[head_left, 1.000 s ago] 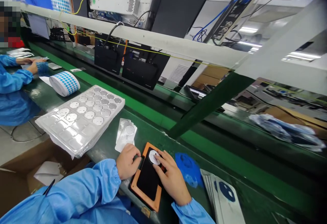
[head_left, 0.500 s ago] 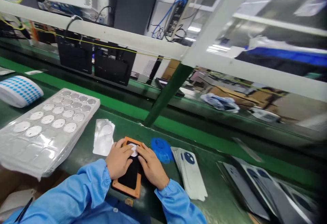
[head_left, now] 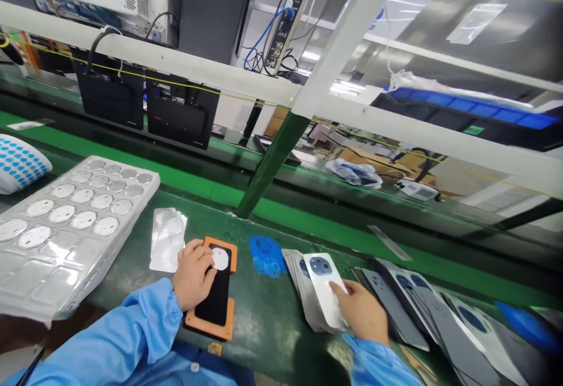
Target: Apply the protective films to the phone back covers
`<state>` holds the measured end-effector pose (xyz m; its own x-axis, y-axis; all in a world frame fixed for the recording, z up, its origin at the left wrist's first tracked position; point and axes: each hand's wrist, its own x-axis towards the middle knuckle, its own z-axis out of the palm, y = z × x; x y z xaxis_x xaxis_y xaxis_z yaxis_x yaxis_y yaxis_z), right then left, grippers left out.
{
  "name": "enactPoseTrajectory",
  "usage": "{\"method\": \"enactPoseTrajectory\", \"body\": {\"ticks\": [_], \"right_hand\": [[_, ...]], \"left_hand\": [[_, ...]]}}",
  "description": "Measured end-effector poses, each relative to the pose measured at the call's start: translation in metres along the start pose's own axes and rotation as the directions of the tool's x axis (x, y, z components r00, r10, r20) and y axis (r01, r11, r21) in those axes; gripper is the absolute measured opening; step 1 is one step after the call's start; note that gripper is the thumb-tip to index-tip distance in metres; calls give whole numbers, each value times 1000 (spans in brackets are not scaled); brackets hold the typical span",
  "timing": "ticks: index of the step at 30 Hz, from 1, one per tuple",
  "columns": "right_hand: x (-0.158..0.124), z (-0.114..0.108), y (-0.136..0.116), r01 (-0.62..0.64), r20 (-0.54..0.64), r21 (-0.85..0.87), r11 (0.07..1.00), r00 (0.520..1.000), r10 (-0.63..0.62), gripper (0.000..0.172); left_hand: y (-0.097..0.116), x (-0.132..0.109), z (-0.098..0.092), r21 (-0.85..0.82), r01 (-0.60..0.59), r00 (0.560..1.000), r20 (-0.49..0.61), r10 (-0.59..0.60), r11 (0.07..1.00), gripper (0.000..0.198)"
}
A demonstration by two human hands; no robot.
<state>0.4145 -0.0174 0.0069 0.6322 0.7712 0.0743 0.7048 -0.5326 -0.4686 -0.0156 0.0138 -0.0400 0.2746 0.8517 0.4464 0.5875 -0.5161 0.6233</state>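
Two hands: left grip point(head_left: 191, 274) lying open on an orange holder point(head_left: 231, 257), right grip point(head_left: 363, 311) holding a white phone cover point(head_left: 323, 286)

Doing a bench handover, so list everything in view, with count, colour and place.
green bench: one, dark green, under everything below
clear tray: one, holding silver round discs, bench left
label roll: one, white with blue dots, far left
foil sheet: one, silver, right of tray
jig: one, orange frame, black centre, before the person
round disc: one, white, on jig
blue pad: one, right of jig
panel stack: one stack, white, right of blue pad
loose panels: several, grey and white, far right
black boxes: two, under white rail
left hand: on jig, blue sleeve
right hand: holding a white panel, blue sleeve
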Motion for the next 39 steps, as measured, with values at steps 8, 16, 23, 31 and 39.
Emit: {"method": "enactPoseTrajectory", "body": {"ticks": [8, 16, 23, 31, 39], "right_hand": [[-129, 25, -113, -56, 235, 834, 548, 936, -261, 82], [-204, 69, -177, 696, -113, 449, 559, 666, -738, 25], [-199, 63, -196, 913, -57, 223, 341, 361, -931, 19], [-195, 57, -199, 950, 56, 135, 281, 276, -960, 21], [-190, 59, -191, 979, 5, 95, 179, 180, -984, 21]], "left_hand": [[50, 1, -15, -705, 435, 898, 297, -324, 560, 24], [38, -23, -32, -805, 493, 845, 352, -403, 331, 34], [38, -35, -51, -794, 457, 876, 323, -358, 400, 31], [41, -33, -48, -760, 472, 871, 326, -367, 446, 35], [42, -33, -47, -730, 491, 861, 322, -394, 475, 35]]}}
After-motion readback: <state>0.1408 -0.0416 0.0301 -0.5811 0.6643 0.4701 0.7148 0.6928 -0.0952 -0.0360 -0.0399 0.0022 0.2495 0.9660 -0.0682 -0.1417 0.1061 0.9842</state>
